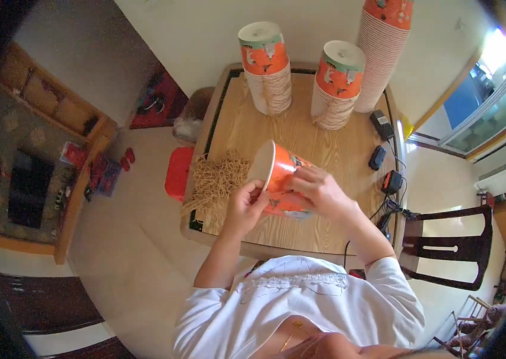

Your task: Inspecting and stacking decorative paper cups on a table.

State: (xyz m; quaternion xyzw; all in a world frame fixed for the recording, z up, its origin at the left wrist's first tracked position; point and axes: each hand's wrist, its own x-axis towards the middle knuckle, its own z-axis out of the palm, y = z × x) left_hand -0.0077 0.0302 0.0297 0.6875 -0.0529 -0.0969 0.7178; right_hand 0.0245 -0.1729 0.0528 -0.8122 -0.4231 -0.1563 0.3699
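An orange printed paper bucket (283, 163) with a white rim is tipped on its side above the near part of the table, its mouth turned to the left. My left hand (245, 206) is closed on the rim, thumb outside. Against the bucket's outer side, my right hand (320, 190) has its fingers curled in a pinch; what lies between the fingertips is hidden. Left of the bucket, a loose heap of thin tan cords (220, 179) spreads over the table edge, close to my left hand.
On the wooden table (289, 128) stand two upside-down bucket stacks (266, 63) (341, 75) with cords hanging down their sides, and a taller stack (384, 54) behind. Black adapters (381, 124) and cables line the right edge. A dark chair (450, 246) is at right, a red stool (178, 173) at left.
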